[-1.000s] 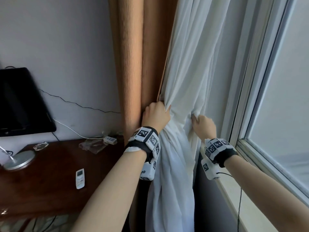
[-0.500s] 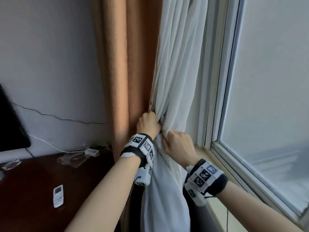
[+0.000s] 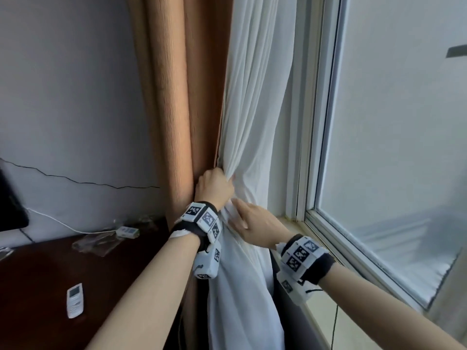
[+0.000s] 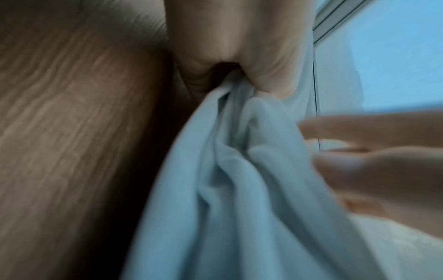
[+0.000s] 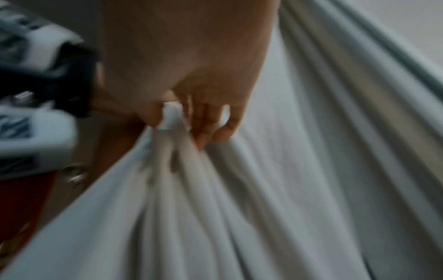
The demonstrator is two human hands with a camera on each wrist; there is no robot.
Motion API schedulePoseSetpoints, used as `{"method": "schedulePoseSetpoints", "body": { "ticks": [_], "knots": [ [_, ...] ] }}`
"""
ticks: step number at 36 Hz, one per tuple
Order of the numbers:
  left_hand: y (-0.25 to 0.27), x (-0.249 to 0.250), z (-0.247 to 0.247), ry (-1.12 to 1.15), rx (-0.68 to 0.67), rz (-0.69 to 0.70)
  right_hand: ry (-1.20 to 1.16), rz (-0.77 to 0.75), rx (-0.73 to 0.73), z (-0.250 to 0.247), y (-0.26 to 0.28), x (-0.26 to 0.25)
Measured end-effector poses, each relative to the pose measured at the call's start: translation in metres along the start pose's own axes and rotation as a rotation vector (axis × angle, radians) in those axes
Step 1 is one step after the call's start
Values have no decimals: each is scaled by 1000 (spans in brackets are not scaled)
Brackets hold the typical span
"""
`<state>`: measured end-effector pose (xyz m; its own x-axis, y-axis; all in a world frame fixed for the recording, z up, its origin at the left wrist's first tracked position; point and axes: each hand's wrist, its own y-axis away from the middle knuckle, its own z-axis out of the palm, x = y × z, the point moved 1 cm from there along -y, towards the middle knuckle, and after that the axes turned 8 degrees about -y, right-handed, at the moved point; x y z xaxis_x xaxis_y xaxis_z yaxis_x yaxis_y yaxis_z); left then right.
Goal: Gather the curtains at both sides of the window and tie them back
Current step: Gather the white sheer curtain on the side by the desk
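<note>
A person's left hand (image 3: pixel 214 185) has a closed grip round the bunched white curtain (image 3: pixel 252 109), which hangs between the orange curtain (image 3: pixel 177 109) and the window (image 3: pixel 391 122). Just below it, the right hand (image 3: pixel 255 224) pinches folds of the same curtain between thumb and fingers.

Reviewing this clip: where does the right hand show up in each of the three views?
Head: right hand lower centre, against the white curtain, just below the left hand.
Left wrist: its fingers show at the right edge, beside the curtain folds.
Right wrist: top centre, pinching a curtain fold.
Shared landmark: the bunched white curtain.
</note>
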<state>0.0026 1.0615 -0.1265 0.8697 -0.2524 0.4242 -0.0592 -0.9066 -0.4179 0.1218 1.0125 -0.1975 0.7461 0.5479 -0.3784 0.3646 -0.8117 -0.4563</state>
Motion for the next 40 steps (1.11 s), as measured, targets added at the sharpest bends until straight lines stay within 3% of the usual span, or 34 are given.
{"method": "schedulePoseSetpoints", "body": {
  "ticks": [2, 7, 10, 13, 16, 20, 26, 30, 33, 37, 40],
  "knots": [
    [-4, -3, -1, -1, -2, 47, -187, 100, 1, -6, 6, 19],
    [-6, -5, 2, 24, -1, 91, -551, 507, 316, -17, 0, 87],
    [-6, -5, 4, 46, -9, 104, -794, 749, 303, -11, -13, 131],
    [-7, -7, 8, 73, -10, 110, -1009, 873, 251, -3, -27, 150],
    [-10, -11, 11, 79, -9, 115, -1147, 883, 220, 9, -43, 158],
    [-17, -16, 12, 40, 4, 112, -1261, 859, 74, 33, -69, 156],
    [-24, -25, 13, -13, 23, 88, -1052, 756, 299, 41, -68, 143],
    [-24, -25, 14, -55, 36, 78, -935, 796, 484, 30, -51, 168],
    [-22, -20, 15, -88, 57, 70, -984, 892, 587, 20, -29, 182],
    [-18, -13, 17, -136, 77, 67, -1164, 871, 544, -3, 5, 144],
    [-16, -8, 18, -151, 85, 62, -1236, 659, 350, -15, 25, 93]
  ]
}}
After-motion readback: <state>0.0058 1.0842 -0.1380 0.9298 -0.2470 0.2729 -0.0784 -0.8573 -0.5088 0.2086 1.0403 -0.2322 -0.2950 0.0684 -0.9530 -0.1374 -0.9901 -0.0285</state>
